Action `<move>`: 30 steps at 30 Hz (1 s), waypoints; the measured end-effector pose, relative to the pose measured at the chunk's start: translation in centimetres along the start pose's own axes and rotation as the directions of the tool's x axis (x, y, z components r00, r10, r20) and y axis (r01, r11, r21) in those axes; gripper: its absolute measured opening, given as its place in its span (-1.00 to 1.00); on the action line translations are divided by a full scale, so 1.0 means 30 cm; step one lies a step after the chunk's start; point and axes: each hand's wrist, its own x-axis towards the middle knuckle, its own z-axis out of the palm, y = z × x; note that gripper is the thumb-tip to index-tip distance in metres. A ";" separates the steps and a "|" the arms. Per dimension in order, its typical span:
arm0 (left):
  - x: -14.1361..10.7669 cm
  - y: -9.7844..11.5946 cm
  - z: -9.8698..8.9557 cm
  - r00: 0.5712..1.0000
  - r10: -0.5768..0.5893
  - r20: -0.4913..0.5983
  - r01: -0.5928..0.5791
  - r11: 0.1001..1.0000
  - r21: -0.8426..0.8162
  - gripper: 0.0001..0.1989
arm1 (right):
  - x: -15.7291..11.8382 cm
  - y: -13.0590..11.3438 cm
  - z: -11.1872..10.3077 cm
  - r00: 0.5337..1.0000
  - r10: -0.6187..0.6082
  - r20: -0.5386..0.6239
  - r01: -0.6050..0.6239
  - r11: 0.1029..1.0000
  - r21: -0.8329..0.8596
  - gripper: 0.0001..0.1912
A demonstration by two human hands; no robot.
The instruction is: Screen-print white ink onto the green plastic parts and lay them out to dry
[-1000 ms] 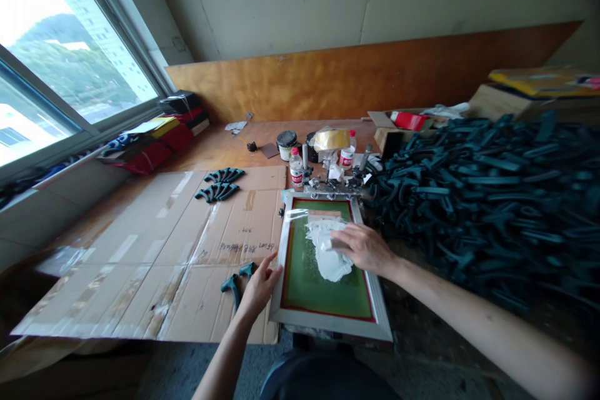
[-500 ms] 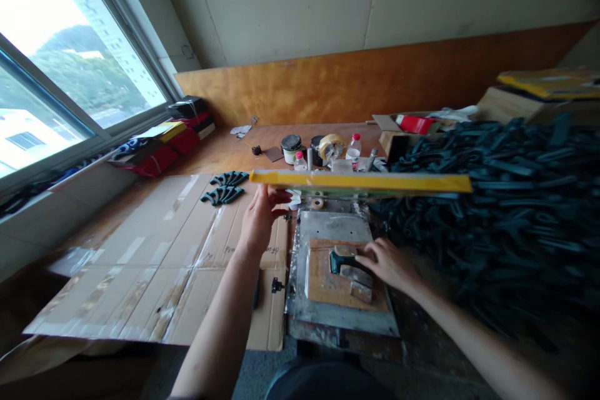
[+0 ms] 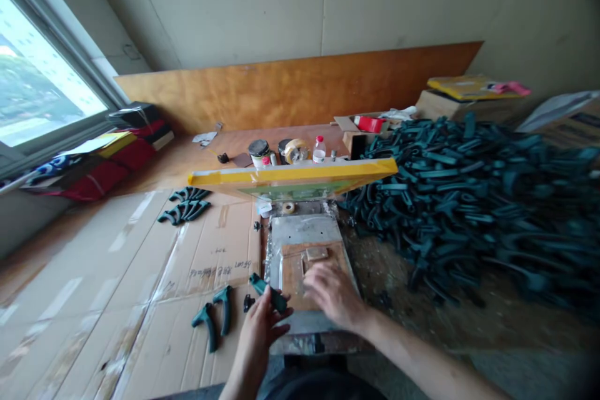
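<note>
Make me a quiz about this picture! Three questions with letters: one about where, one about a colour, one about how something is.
1. Where is the big heap of dark green plastic parts?
A) Right of the metal plate
B) On the windowsill
C) Under the cardboard

2. What colour is the screen-printing frame's edge?
A) Blue
B) Yellow
C) White

3. What is the left hand doing?
A) Pressing the wooden board
B) Lifting the bottle
C) Holding a green plastic part

Answers:
1 A, the heap lies beside the plate.
2 B, a yellow band runs along it.
3 C, the part sits in its fingers.
</note>
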 end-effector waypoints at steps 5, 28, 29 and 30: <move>0.086 0.016 -0.424 0.894 0.120 -0.431 0.007 0.960 0.281 -0.57 | -0.130 0.529 -0.166 0.800 0.525 -0.292 -0.598 0.648 -0.472 -0.72; 0.076 0.588 -0.054 0.791 0.588 0.169 -0.603 0.700 0.383 -0.26 | -0.001 0.202 0.100 0.979 -0.079 0.189 0.127 0.956 -0.263 -0.56; 0.050 0.641 0.027 0.727 0.653 0.212 -0.686 0.696 0.211 -0.26 | -0.002 0.203 0.102 0.977 -0.077 0.198 0.131 0.952 -0.276 -0.55; 0.022 0.683 0.092 0.701 0.671 0.244 -0.707 0.698 0.114 -0.26 | -0.006 0.207 0.097 0.975 -0.074 0.210 0.132 0.951 -0.281 -0.55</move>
